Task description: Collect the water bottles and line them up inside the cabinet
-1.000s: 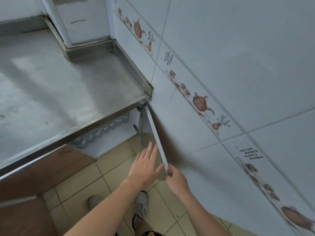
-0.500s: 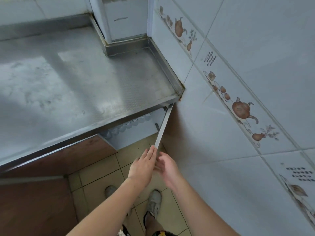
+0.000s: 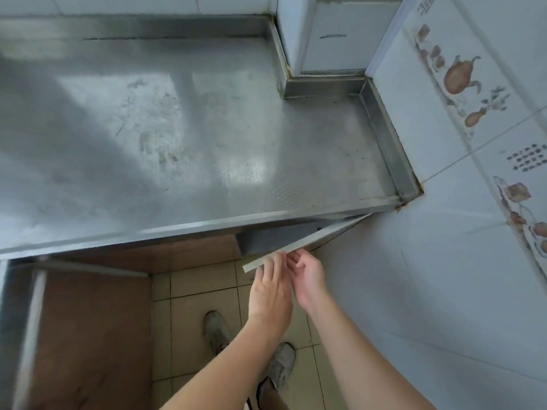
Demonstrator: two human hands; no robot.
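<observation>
No water bottle shows; the cabinet's inside is hidden under the steel counter [image 3: 207,143]. The grey cabinet door [image 3: 310,241] stands partly ajar below the counter's right end, and I see its top edge running from the hinge by the wall toward me. My left hand [image 3: 270,287] touches the door's free end with straight fingers. My right hand [image 3: 307,276] hovers just right of it, fingers loosely curled, holding nothing.
A tiled wall [image 3: 444,261] with teapot pictures runs close along the right. An open brown wooden door [image 3: 88,335] juts out on the left. My two shoes [image 3: 217,329] stand on the beige floor tiles [image 3: 201,282] between them.
The grey door has swung from wide open against the wall toward the cabinet. My right hand let go of its edge. The bottles seen under the counter earlier are now out of sight.
</observation>
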